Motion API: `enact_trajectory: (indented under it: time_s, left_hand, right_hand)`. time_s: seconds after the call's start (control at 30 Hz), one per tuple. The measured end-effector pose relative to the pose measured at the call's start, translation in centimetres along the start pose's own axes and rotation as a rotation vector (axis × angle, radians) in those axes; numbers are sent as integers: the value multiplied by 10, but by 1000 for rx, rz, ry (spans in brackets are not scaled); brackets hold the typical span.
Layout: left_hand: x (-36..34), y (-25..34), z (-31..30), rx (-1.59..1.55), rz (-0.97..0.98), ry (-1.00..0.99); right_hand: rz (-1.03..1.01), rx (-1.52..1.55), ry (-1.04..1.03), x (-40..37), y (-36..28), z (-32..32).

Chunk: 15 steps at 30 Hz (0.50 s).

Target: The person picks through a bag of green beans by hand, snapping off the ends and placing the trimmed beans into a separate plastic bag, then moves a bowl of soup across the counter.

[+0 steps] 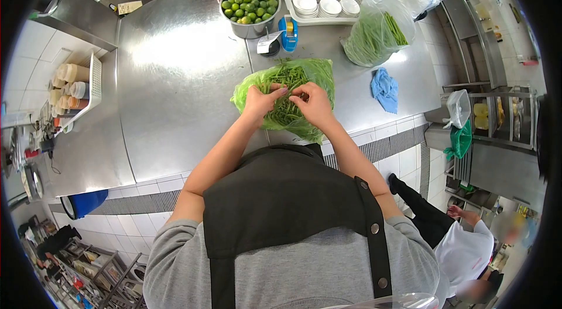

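Observation:
A light green plastic bag [323,70] lies spread on the steel worktop in front of me, holding a heap of thin green beans [285,111] in short pieces. My left hand [261,102] is over the heap's left side, thumb and fingertips pinched together around a bean. From the right, my right hand [314,104] meets it, its thumb and fingers also closed on a bean at the heap's middle. The fingertips of both hands are close together. To the right stands a clear plastic bag [366,37] with longer green beans inside.
Behind the heap are a blue tape dispenser [288,37], a steel pot [249,31] of limes and a white tray [322,21] of stacked small dishes. A blue cloth [384,91] lies right. A bottle crate [95,83] stands far left. Another person [465,253] is behind me, right.

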State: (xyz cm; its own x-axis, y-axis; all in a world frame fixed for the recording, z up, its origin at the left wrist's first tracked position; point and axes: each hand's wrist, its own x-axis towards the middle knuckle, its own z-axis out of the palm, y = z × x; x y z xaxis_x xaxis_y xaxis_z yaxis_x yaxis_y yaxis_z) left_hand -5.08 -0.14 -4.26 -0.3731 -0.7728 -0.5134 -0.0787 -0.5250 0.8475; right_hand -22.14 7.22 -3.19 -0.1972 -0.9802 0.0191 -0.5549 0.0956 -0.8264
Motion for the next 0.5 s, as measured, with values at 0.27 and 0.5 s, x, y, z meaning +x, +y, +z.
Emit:
enact_trajectory:
  time_s: [0.27, 0.5]
  left_hand:
    - [-4, 4, 0, -53, -19, -94]
    - [-10, 5, 5, 226, 158, -193]
  right_hand:
    - [133, 9, 29, 11, -22, -10]
    - [72, 194, 28, 14, -5, -6]
